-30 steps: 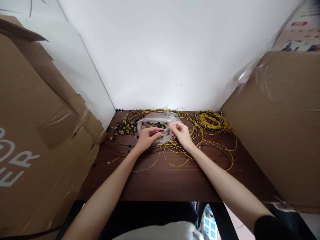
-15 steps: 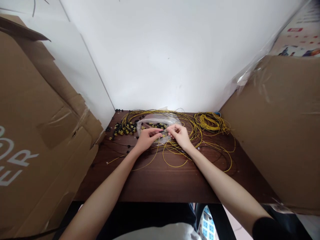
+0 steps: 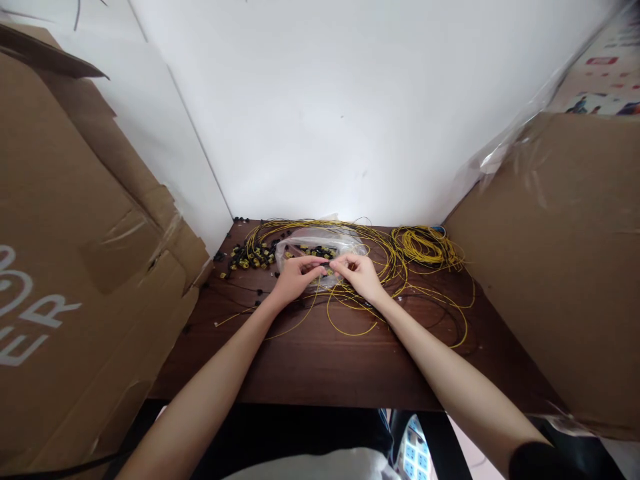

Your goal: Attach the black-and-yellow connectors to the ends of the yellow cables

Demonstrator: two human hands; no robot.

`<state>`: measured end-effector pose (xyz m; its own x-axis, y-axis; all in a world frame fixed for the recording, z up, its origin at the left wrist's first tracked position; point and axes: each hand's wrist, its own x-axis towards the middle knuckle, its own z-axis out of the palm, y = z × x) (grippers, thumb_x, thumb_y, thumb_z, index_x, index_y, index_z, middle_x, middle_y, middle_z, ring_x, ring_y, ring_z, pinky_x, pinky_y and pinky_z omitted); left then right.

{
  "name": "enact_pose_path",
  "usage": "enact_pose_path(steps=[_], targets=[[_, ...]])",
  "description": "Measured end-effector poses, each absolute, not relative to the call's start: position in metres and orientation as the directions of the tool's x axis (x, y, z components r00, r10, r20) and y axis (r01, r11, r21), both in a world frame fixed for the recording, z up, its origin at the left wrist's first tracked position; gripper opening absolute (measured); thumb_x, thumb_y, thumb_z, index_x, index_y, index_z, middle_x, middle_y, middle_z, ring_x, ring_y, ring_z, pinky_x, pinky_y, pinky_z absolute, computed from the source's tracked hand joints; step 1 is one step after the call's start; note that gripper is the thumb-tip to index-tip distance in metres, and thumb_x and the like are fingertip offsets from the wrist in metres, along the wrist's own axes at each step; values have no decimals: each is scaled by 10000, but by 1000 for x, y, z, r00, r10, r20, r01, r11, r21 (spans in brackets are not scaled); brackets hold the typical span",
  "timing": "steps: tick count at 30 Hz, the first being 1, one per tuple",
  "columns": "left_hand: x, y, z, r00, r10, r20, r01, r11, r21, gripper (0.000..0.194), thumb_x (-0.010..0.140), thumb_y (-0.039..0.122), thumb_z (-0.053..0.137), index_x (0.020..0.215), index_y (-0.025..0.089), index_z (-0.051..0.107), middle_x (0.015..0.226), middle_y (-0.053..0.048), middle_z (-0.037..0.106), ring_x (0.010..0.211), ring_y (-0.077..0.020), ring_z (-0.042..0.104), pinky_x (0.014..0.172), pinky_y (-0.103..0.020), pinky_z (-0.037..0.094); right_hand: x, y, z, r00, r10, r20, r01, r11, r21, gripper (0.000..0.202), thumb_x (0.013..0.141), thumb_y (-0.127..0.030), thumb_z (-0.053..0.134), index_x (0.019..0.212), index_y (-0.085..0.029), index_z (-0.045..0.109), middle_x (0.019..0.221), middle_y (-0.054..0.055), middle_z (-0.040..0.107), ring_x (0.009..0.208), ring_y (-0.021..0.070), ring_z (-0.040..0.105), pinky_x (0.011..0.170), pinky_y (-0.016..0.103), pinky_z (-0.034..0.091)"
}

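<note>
Fingertips of my left hand (image 3: 299, 275) and my right hand (image 3: 359, 275) nearly meet over a clear plastic bag (image 3: 300, 239). Between them shows a small dark piece, too small to name exactly. My left hand is closed in a pinch, and a thin yellow cable (image 3: 311, 308) hangs from its fingertips and curves down to the table. Thumb and forefinger of my right hand are pinched at the other side of the dark piece; what they grip is mostly hidden. Black-and-yellow connectors (image 3: 315, 251) lie in the bag, partly behind my hands.
More black-and-yellow connectors (image 3: 255, 257) are heaped at the left on the dark wooden table (image 3: 320, 373). A coil of yellow cable (image 3: 427, 247) lies back right, with loose loops (image 3: 463, 320) nearby. Cardboard stands at the left (image 3: 65, 200) and right (image 3: 560, 267); a white wall (image 3: 320, 120) closes the back.
My right hand's fingertips have moved slightly left and closer to my left hand's, onto the dark piece. The whole view has shifted a little.
</note>
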<state>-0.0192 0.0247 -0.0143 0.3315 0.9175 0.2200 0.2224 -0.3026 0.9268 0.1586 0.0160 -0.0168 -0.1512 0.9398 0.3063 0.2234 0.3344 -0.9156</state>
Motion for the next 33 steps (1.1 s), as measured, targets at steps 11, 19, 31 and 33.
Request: enact_pose_path(steps=[11, 19, 31, 33], targets=[[-20, 26, -11, 339, 923, 182, 168, -250, 954, 337, 732, 314, 632, 992, 102, 670, 799, -89, 718, 738, -182, 658, 712, -282, 505, 157, 17, -14, 7, 969, 246, 23, 245, -969, 332, 696, -473, 664, 595, -169, 576, 505, -15, 555, 430, 86, 421, 445, 229, 339], [-19, 26, -12, 314, 926, 210, 204, -281, 938, 321, 744, 290, 612, 989, 90, 665, 779, -92, 711, 714, -173, 647, 709, -282, 504, 157, 16, -16, -51, 947, 319, 148, 323, -935, 318, 762, -470, 600, 664, -167, 592, 523, -6, 576, 455, 104, 451, 484, 241, 365], [-19, 27, -19, 285, 918, 276, 192, -337, 922, 287, 757, 265, 592, 983, 111, 679, 763, -76, 702, 692, -160, 631, 656, -251, 484, 156, 13, -15, -138, 927, 348, 311, 374, -874, 280, 798, -427, 565, 706, -173, 638, 554, 3, 599, 484, 116, 467, 505, 244, 356], [-19, 28, -20, 288, 916, 280, 212, -346, 914, 286, 758, 261, 590, 985, 115, 682, 754, -72, 700, 681, -156, 626, 632, -241, 472, 156, 13, -15, -145, 929, 341, 328, 370, -869, 273, 798, -416, 567, 713, -170, 649, 560, 6, 605, 483, 114, 461, 498, 239, 346]])
